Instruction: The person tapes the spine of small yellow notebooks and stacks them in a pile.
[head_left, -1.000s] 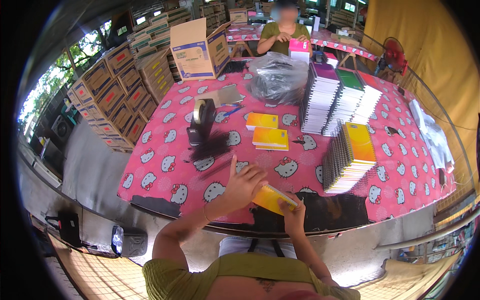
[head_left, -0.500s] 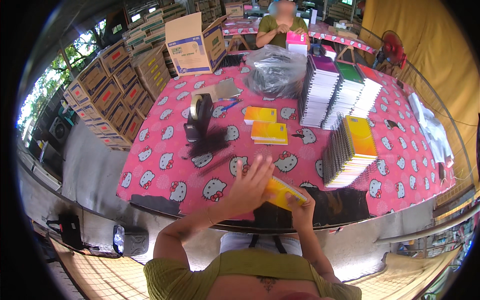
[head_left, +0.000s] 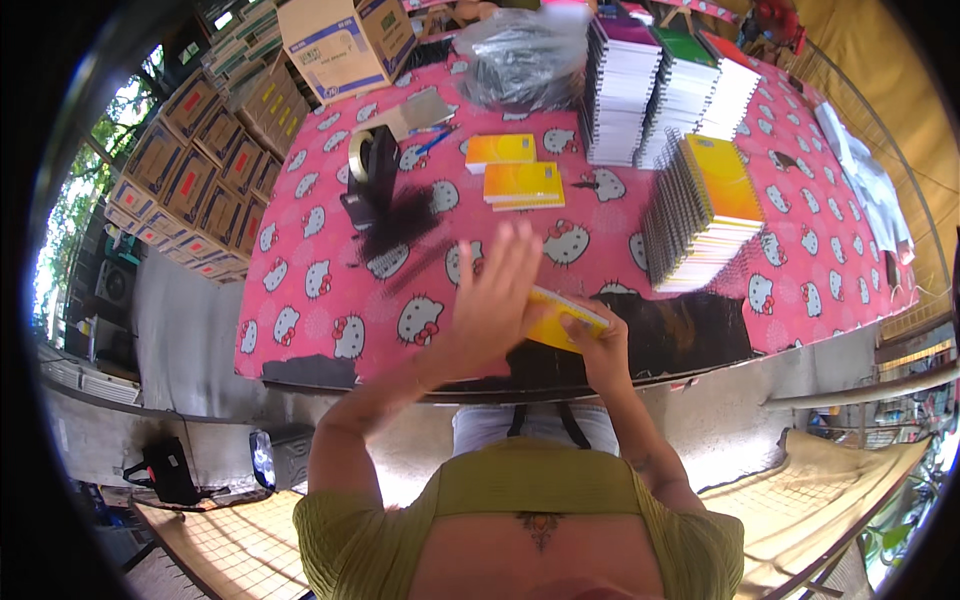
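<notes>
My right hand (head_left: 606, 350) grips a small yellow spiral notebook (head_left: 552, 328) by its right end, just above the near table edge. The thumb lies across its cover. At the notebook's left end is my left hand (head_left: 492, 300), its fingers stretched out and slightly blurred; its palm side hides that end, and I cannot tell whether it touches. Beyond the hands, two low piles of yellow notebooks lie on the table, a nearer pile (head_left: 524, 184) and a farther pile (head_left: 498, 150). To the right stands a tall, leaning stack of yellow spiral notebooks (head_left: 722, 190).
Tall stacks of purple (head_left: 622, 100), green (head_left: 684, 95) and red notebooks (head_left: 732, 65) stand at the back right. A black tape dispenser (head_left: 375, 175), pens (head_left: 436, 138), a clear plastic bag (head_left: 522, 65) and an open carton (head_left: 340, 50) occupy the left and back of the pink table (head_left: 330, 230).
The whole view has shifted, so the table sits higher in the picture. My left hand has turned more upright beside the notebook. My right hand keeps its grip.
</notes>
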